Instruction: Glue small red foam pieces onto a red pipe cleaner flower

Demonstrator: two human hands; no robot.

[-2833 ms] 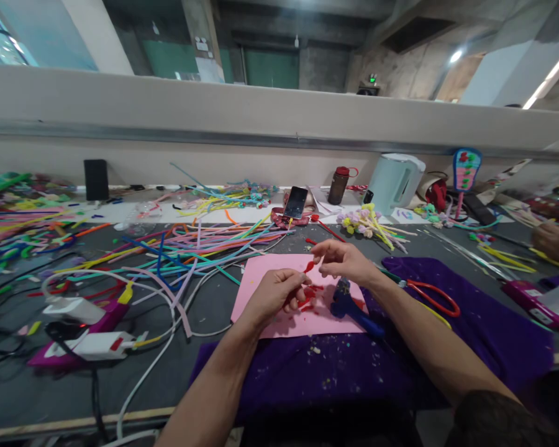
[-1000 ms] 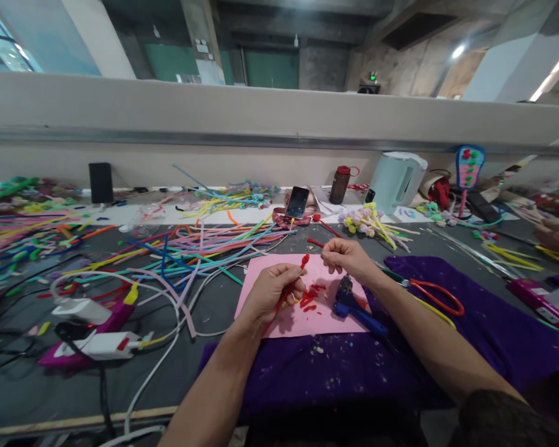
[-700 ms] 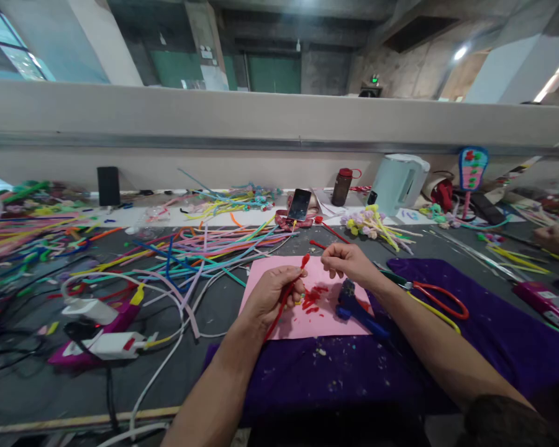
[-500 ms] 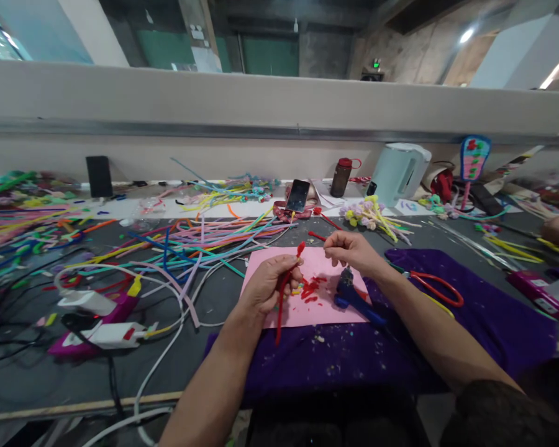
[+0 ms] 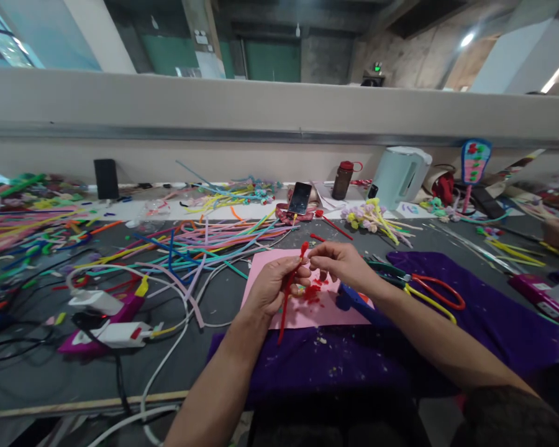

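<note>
Single head-worn view: it looks from above and behind the left hand (image 5: 272, 287) and right hand (image 5: 342, 264), at close range, facing forward and downward across the dark table (image 5: 23, 388) to the pale partition (image 5: 279, 108) and ceiling (image 5: 279, 13) beyond.

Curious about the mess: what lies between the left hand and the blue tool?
Small red scraps lie there on the pink sheet, in the head view.

The right fingers (image 5: 321, 250) have moved in beside the red stem (image 5: 286, 299).
</note>
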